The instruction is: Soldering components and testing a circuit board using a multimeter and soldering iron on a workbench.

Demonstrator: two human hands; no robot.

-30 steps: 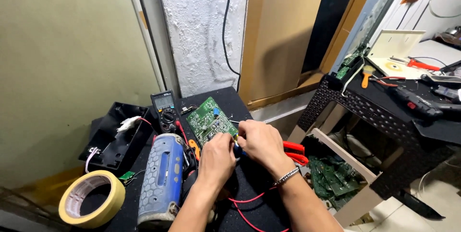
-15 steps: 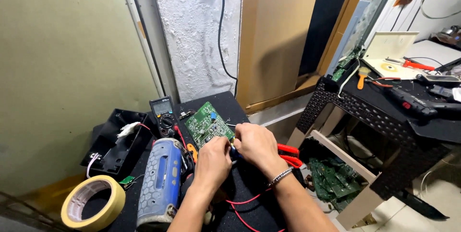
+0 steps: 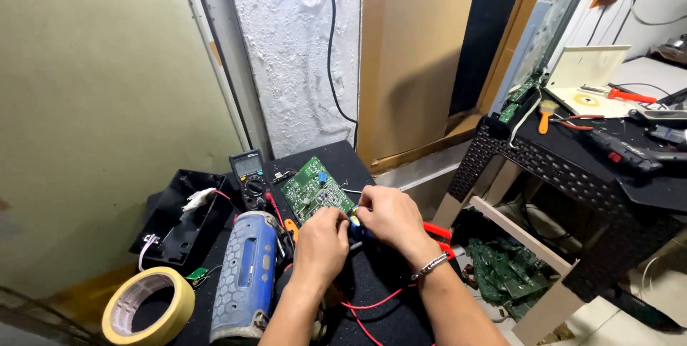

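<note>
A green circuit board (image 3: 313, 190) lies on a black table top (image 3: 390, 281). Both hands meet at its near right corner. My left hand (image 3: 321, 246) has its fingers closed near a small blue and yellow tool (image 3: 355, 220) held between the hands. My right hand (image 3: 388, 214), with a metal bracelet at the wrist, pinches the same spot from the right. What exactly each hand grips is hidden by the fingers. Red wires (image 3: 368, 304) run under my forearms.
A multimeter (image 3: 249, 177) stands behind the board. A blue and grey speaker-like device (image 3: 247, 279) and a roll of yellow tape (image 3: 147, 306) lie left. Red-handled pliers (image 3: 438, 234) sit right. A black side table (image 3: 572, 167) with tools and a box of boards (image 3: 508, 274) stand right.
The view has shifted slightly. Both hands stay together at the board's near corner, with only small finger movements.
</note>
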